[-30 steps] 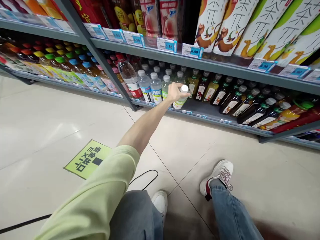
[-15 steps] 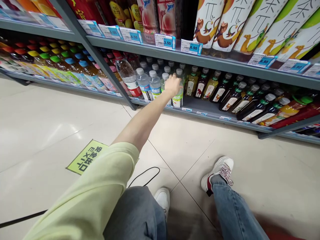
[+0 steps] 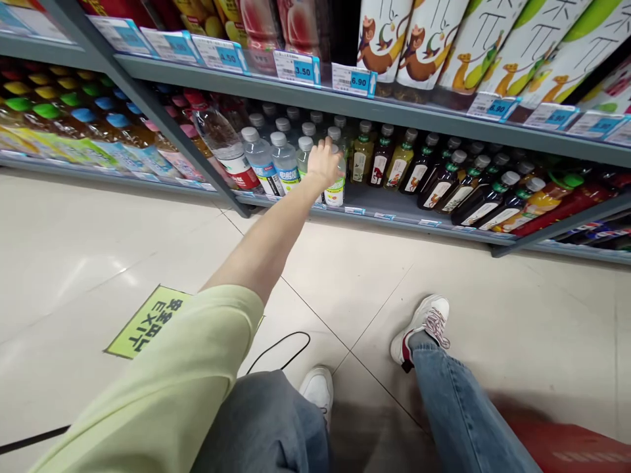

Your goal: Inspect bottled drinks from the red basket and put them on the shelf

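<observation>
My left hand [image 3: 324, 165] reaches to the lower shelf, its fingers closed around the upper part of a clear drink bottle [image 3: 336, 193] with a grey-white cap and a green and white label. The bottle stands upright at the shelf's front edge, partly covered by the hand. Just left of it are similar clear bottles [image 3: 284, 161] with blue and green labels. To the right stand dark and yellow drink bottles [image 3: 378, 157] with white labels. My right hand is out of view.
Price tags line the upper shelf edge [image 3: 207, 77], above the bottles. Large drink cartons [image 3: 382, 46] stand on that shelf. On the floor are a green exit sign [image 3: 142, 325], a black cable loop [image 3: 288, 336] and a red object [image 3: 566, 447] at lower right.
The view has shifted, so the shelves appear further left. My left hand stays on the same bottle, which shows no clear movement along the shelf. A red object has come into view.
</observation>
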The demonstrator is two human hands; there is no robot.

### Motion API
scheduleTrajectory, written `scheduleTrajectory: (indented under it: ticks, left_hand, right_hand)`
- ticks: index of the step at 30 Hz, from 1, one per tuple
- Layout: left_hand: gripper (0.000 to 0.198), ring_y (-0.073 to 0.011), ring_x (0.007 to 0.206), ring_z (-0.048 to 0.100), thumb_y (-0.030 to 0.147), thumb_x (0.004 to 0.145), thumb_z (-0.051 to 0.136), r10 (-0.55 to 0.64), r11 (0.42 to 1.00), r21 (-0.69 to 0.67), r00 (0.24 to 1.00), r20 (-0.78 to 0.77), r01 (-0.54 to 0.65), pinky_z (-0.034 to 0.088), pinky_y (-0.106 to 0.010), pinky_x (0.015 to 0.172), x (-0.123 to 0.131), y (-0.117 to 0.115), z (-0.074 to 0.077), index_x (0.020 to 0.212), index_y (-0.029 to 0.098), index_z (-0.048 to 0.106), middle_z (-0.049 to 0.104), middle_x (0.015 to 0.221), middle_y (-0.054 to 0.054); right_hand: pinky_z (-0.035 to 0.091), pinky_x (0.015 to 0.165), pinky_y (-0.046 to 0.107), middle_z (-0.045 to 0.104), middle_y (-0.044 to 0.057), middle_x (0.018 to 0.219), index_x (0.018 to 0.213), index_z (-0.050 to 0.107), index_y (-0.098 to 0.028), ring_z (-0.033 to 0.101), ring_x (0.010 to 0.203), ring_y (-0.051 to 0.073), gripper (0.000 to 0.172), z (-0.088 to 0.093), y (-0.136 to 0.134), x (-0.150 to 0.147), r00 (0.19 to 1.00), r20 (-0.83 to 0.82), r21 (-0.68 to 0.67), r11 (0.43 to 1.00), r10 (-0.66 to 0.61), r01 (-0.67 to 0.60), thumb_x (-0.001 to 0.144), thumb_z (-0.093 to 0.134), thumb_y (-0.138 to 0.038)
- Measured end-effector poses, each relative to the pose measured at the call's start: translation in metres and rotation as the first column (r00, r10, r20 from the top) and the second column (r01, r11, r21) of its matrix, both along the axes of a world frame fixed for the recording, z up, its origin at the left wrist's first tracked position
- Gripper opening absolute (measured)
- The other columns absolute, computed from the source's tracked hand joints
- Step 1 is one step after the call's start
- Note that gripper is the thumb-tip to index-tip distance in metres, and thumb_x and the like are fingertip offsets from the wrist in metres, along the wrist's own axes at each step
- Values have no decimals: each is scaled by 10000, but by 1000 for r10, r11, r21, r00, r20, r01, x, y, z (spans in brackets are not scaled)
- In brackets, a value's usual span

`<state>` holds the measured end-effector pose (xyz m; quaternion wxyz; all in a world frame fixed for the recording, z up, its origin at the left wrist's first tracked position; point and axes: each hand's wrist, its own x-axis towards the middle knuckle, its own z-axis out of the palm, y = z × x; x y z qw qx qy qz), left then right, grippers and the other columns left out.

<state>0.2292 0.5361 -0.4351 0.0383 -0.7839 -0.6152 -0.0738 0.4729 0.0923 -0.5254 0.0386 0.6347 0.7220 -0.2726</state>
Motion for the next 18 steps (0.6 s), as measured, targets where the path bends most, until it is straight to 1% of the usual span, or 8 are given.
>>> scheduleTrajectory:
  ticks: [2, 4, 8, 11, 13, 15, 16, 18]
  left_hand:
    - [553, -376, 1434, 328, 396, 926, 608, 15, 1000, -3, 1000, -9, -15, 293, -490, 1160, 3, -1, 1, 1419, 148, 582, 317, 1608, -182]
    - [554, -373, 1442, 320, 401, 940, 581, 42, 999, -19, 999, -19, -43, 275, -486, 1169, 7, -1, 2, 1440, 163, 566, 322, 1607, -169]
    - [570, -367, 1466, 287, 425, 953, 548, 96, 994, -45, 994, -54, -99, 244, -477, 1183, 14, 0, 3, 1469, 184, 541, 314, 1623, -145]
    - [551, -358, 1452, 318, 432, 953, 548, 130, 991, -29, 987, -92, -133, 287, -464, 1160, 17, 1, 3, 1444, 185, 569, 309, 1632, -146]
    - [554, -368, 1452, 325, 426, 952, 546, 133, 991, -21, 986, -106, -135, 307, -471, 1151, 18, 2, 2, 1449, 184, 564, 288, 1649, -150]
    - [575, -381, 1456, 327, 408, 949, 544, 127, 991, -25, 987, -100, -130, 316, -487, 1150, 18, 4, -2, 1485, 202, 527, 255, 1672, -142]
    - [591, -383, 1463, 321, 397, 947, 543, 127, 991, -32, 988, -92, -130, 317, -494, 1153, 17, 4, -4, 1509, 222, 498, 230, 1686, -130]
    - [632, -388, 1509, 251, 368, 940, 547, 128, 990, -48, 988, -83, -133, 289, -513, 1177, 18, 3, -8, 1552, 255, 436, 163, 1713, -99]
  right_hand:
    - [551, 906, 604, 663, 11, 1353, 1419, 586, -442, 518, 1385, 422, 630, -25, 39, 13, 999, -7, 6, 999, -36, 36, 795, 637, -371]
    - [501, 999, 616, 612, 54, 1429, 1461, 562, -357, 465, 1433, 407, 683, -46, 63, 24, 996, -11, 32, 996, -87, 88, 781, 610, -388]
    - [359, 1133, 640, 520, 92, 1528, 1473, 549, -261, 364, 1498, 372, 735, -69, 71, 34, 984, -8, 50, 983, -176, 176, 756, 608, -418]
    - [384, 1105, 631, 579, 80, 1467, 1428, 601, -278, 420, 1454, 388, 701, -71, 70, 33, 973, -47, 90, 970, -224, 227, 748, 630, -446]
    - [458, 1026, 580, 661, 64, 1340, 1334, 693, -308, 489, 1404, 394, 562, -68, 73, 31, 965, -90, 88, 964, -245, 253, 822, 555, -494]
    - [505, 922, 543, 711, 63, 1214, 1229, 768, -316, 549, 1347, 414, 508, -62, 76, 28, 957, -142, 67, 962, -254, 266, 874, 474, -532]
    - [517, 884, 538, 724, 65, 1178, 1202, 782, -321, 576, 1314, 430, 496, -60, 77, 27, 951, -166, 55, 960, -261, 273, 863, 495, -542]
    - [538, 846, 539, 740, 60, 1154, 1208, 774, -363, 622, 1244, 447, 493, -54, 74, 24, 938, -201, 26, 956, -281, 292, 763, 636, -526]
